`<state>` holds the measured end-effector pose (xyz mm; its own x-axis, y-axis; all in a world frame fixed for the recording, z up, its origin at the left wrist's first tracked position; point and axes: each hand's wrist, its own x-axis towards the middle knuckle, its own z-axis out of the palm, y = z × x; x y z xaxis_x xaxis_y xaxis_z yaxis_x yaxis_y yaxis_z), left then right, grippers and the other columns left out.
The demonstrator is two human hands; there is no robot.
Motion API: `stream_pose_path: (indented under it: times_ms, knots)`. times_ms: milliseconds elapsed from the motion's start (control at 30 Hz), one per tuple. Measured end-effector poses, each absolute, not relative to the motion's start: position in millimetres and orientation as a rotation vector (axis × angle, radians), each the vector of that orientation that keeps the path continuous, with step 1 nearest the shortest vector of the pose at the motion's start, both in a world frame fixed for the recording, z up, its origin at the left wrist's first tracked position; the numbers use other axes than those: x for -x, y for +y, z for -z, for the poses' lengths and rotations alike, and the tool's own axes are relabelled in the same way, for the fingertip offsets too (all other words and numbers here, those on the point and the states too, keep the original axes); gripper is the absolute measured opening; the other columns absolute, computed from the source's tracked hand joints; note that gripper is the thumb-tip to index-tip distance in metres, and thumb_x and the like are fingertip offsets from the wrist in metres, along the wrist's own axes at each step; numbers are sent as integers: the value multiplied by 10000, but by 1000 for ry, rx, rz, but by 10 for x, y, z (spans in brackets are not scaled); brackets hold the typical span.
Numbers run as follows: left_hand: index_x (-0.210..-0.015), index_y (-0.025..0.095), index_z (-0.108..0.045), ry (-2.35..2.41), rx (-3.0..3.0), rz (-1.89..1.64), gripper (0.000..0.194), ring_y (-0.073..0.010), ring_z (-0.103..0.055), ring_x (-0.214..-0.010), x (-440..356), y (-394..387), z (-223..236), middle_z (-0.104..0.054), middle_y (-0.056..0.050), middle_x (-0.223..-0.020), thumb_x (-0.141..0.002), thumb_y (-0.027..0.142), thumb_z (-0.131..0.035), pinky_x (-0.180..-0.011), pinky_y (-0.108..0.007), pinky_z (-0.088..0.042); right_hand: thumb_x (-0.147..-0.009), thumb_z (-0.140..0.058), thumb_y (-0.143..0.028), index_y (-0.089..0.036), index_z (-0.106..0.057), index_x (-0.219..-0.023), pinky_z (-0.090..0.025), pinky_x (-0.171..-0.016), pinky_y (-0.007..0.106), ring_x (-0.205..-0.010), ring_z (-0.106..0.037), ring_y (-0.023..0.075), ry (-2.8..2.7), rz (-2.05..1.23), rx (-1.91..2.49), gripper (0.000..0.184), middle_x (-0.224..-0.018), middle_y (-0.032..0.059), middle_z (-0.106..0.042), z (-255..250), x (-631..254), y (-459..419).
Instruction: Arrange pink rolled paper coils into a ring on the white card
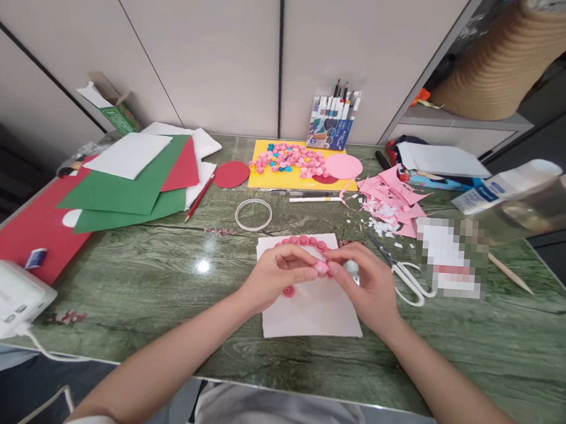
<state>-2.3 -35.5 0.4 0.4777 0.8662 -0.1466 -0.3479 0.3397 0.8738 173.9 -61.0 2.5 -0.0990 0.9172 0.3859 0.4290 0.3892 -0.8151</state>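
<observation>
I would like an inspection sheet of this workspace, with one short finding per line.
Surface: green table, glossy, patterned.
Job's things: small pink piece above white sheet bearing round pink pieces.
Clutter: pink paper scraps; scissors right of sheet.
Hands: left hand and right hand pinch small pink piece.
Cables: white cable from white block, near table's front edge.
Surroundings: pale panels behind; ribbed tan vessel at right.

A craft workspace of unclear setting; a green stone-patterned table (160,307) spans the frame; coloured paper (120,181) lies at left, a boxed pen set (335,115) stands at upper centre, scissors (409,279) rest right of centre; plain panels (216,52) back it all.
</observation>
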Motion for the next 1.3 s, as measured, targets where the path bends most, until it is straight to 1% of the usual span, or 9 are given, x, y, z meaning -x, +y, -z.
stream_pose_path:
  times_ms: [133,233,367,467,733,1000,1133,1233,1300]
  knots:
    - [-756,155,-673,744,-915,-878,155,-102,-633,-675,18,-354,-5,-697,-14,-749,-637,200,-762,-660,-224,-512,-790,-606,-151,-226,-608,-844,-424,-665,307,-706,-537,140,-1657,-591,1174,92,-757,5,-580,-27,-1722,-625]
    - [-766,158,-657,797,-942,-920,196,-94,-626,-637,5,-355,11,-684,-3,-746,-618,213,-774,-630,-222,-521,-769,-628,-157,-227,-554,-771,-409,-650,304,-696,-521,143,-1586,-593,1177,102,-721,-8,-548,-37,-1671,-662]
    - [-765,165,-650,882,-1037,-970,201,-105,-640,-671,-4,-382,9,-688,-4,-753,-620,231,-772,-668,-235,-541,-770,-624,-184,-219,-534,-741,-403,-642,296,-697,-526,144,-1625,-609,1290,101,-717,-6,-548,-64,-1631,-690]
    - [-769,164,-649,948,-1135,-997,167,-116,-654,-715,-10,-417,-8,-699,-16,-771,-656,238,-747,-703,-237,-548,-791,-595,-193,-206,-544,-725,-395,-647,294,-675,-526,137,-1770,-514,1346,84,-690,-7,-564,-78,-1637,-678]
    - [-800,172,-659,1062,-1352,-1048,113,-122,-669,-741,-25,-465,-15,-706,-22,-797,-712,231,-697,-719,-225,-557,-801,-569,-170,-199,-543,-781,-373,-717,315,-701,-542,144,-1993,-175,1250,43,-702,-5,-598,-10,-1642,-653]
    - [-805,177,-670,1122,-1502,-1040,88,-120,-670,-731,-11,-500,-21,-712,-17,-791,-718,187,-673,-708,-212,-554,-816,-534,-160,-189,-539,-824,-375,-733,333,-714,-531,153,-2114,-115,1208,31,-723,15,-599,42,-1670,-641]
    - [-781,171,-658,1121,-1437,-1040,85,-122,-669,-721,-19,-493,-36,-706,-21,-779,-707,203,-686,-697,-212,-555,-819,-530,-155,-199,-522,-797,-385,-706,319,-708,-513,145,-2028,-236,1237,50,-719,6,-572,-9,-1650,-665]
    - [-758,171,-650,1119,-1401,-1045,86,-126,-668,-707,-27,-482,-51,-700,-19,-760,-708,227,-690,-685,-220,-558,-804,-557,-168,-209,-491,-740,-402,-629,284,-679,-491,132,-1791,-504,1282,100,-709,-4,-512,-69,-1639,-694]
    - [-751,172,-648,1126,-1397,-1040,88,-130,-667,-702,-29,-477,-55,-700,-20,-757,-710,238,-689,-681,-228,-559,-787,-586,-177,-215,-464,-707,-428,-616,276,-681,-489,130,-1599,-685,1236,151,-717,-8,-475,-98,-1641,-703]
